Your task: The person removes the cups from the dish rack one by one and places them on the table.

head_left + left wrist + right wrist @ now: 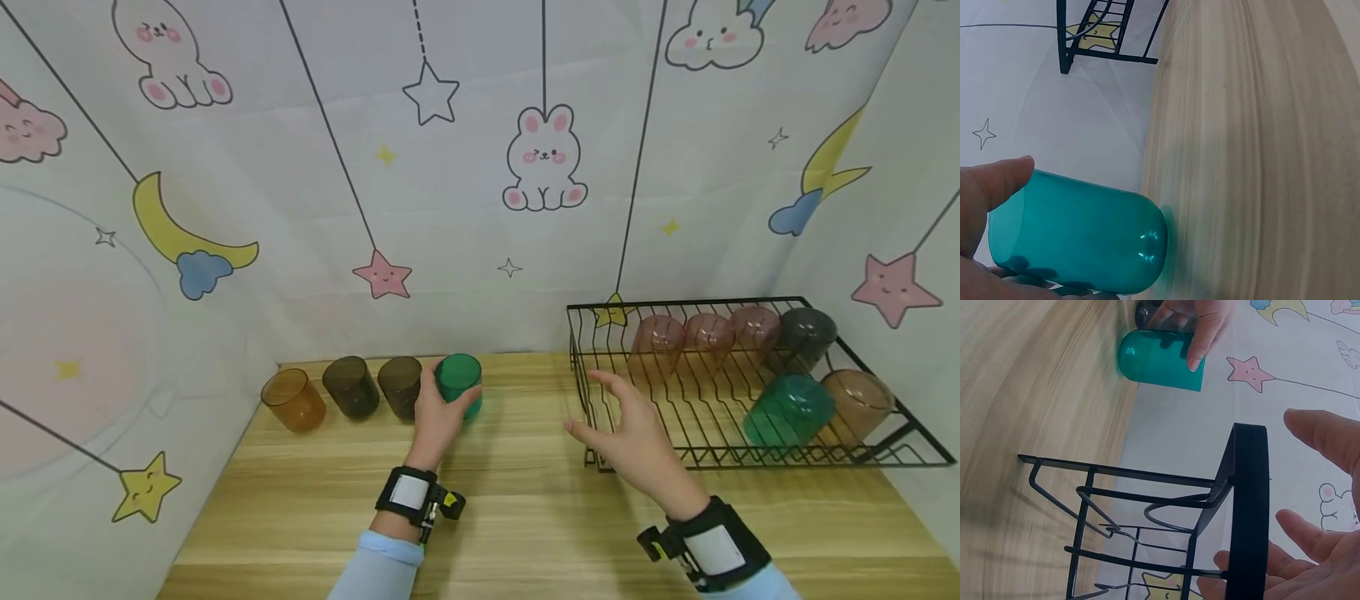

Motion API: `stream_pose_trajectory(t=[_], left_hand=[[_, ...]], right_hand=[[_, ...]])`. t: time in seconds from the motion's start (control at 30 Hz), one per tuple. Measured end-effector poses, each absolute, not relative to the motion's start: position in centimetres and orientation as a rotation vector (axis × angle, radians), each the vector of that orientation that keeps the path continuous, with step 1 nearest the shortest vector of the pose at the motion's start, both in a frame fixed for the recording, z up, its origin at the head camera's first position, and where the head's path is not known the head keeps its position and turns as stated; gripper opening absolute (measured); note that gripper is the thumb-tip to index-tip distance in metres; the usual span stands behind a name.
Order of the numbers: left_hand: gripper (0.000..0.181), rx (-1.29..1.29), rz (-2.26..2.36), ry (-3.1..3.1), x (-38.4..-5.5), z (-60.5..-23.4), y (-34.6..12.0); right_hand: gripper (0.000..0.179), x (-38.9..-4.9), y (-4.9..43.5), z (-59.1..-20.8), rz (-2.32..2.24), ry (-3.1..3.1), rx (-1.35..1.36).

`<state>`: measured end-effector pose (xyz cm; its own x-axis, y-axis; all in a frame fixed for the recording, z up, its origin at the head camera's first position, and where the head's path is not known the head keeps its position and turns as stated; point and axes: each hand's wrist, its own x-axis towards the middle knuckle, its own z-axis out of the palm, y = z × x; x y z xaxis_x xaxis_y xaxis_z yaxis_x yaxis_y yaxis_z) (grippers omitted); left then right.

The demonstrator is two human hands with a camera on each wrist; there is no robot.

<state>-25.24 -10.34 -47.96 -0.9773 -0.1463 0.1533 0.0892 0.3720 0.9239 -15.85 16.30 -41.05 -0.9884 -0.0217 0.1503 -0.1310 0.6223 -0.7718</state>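
Observation:
My left hand (437, 421) grips a translucent green cup (459, 379), thumb on one side and fingers on the other. The cup stands upright at the back of the wooden table, its base at or very near the tabletop (1229, 150). Close to the left end of the black wire dish rack (686, 454), my right hand (633, 437) is held with thumb and fingers spread, nothing between them. In the right wrist view its fingers (1313, 537) show beside the rack's frame (1250, 506). Left of the green cup stand two dark brown cups (350, 387) and an amber cup (294, 402).
Inside the rack, three pink cups (658, 337) and a dark grey cup (807, 337) sit in the back row. A green cup (789, 412) and an amber-brown cup (858, 404) occupy the front right. Behind hangs a patterned white cloth (465, 208).

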Motion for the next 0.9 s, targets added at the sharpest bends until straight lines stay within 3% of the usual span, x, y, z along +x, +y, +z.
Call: stream_pose_trajectory(t=[0.5,0.9], left_hand=[[0.087,0.113,-1.56,-2.445,-25.0,-47.9,-10.5],[0.086,0.015,-1.451,-2.401,-22.8,-43.6,-9.7]], right_hand=[[0.078,-15.4,16.0,-41.0,1.297,-2.72,0.152],[0.078,-16.0,16.6,-40.1,1.214,-2.702,0.209]])
